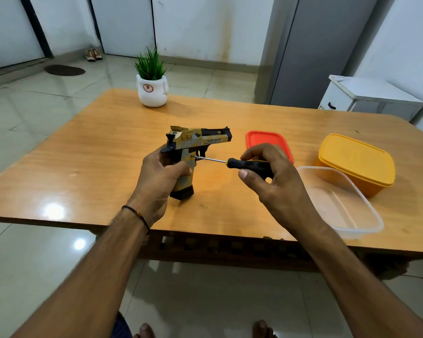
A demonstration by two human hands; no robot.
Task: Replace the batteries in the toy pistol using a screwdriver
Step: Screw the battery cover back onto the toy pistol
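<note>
Toy pistol (193, 145) stood upright above the wooden table (103, 152), near its middle, barrel pointing right, tan and black camouflage finish. Whether the magazine base touched the tabletop, could not tell. Left hand (160, 176) was wrapped round the grip from behind, fingers curled across it, thumb side toward the hammer. A dark cord bracelet (138, 214) sat on that wrist.

Right hand (270, 176) pinched the screwdriver (239, 163) by its black and yellow handle, fingers curled over the top, thumb underneath. Shaft lay nearly level, tip set against the side of the grip just below the trigger guard.

To the right, on the table: an orange-red lid (259, 137) lying flat, partly hidden behind the right hand; a clear plastic container (340, 203) open at the near edge; a yellow lidded container (357, 162) just beyond it. A potted plant (152, 86) in a white pot stood at the far edge.
</note>
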